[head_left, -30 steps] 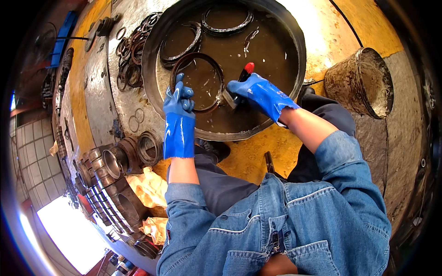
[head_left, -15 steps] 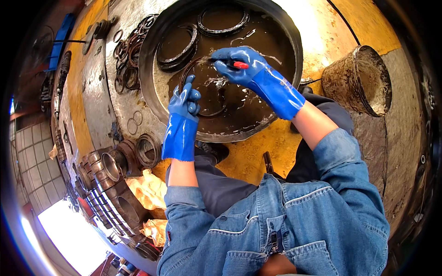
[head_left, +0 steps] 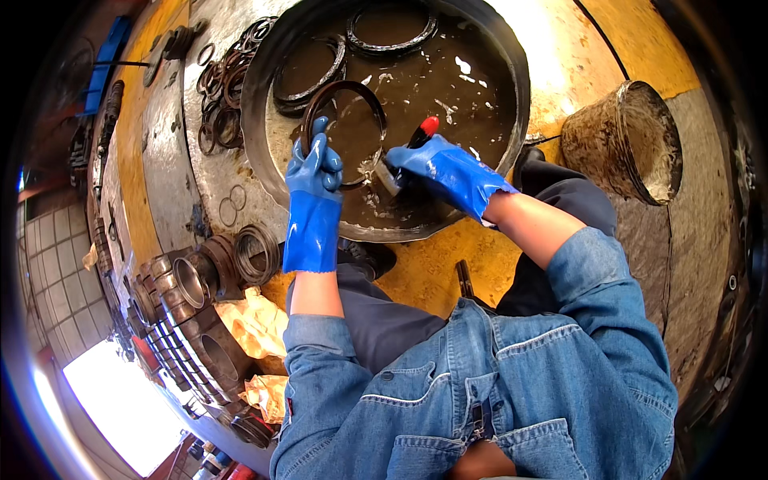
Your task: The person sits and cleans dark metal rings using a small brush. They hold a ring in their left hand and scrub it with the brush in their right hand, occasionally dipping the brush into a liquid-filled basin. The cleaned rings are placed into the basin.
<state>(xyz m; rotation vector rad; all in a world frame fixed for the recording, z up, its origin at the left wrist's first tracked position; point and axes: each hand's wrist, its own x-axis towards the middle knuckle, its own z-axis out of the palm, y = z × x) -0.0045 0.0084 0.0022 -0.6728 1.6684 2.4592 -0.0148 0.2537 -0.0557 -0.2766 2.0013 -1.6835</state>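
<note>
Swung brush (head_left: 429, 126), gripped in right hand (head_left: 434, 166), down to four o'clock of ring (head_left: 309, 120); pinching ring in left hand (head_left: 317, 164), apparently mid-brushing.

- No lettering, number or sign legible anywhere in view.
- Blue rubber glove (head_left: 458, 170), right hand (head_left: 420, 158): faint pale marks toward cuff; print or glare, cannot tell.
- Denim shirt (head_left: 520, 352): small red tab (head_left: 290, 406) on wearer's left side, possibly a label; too small to read.
</note>
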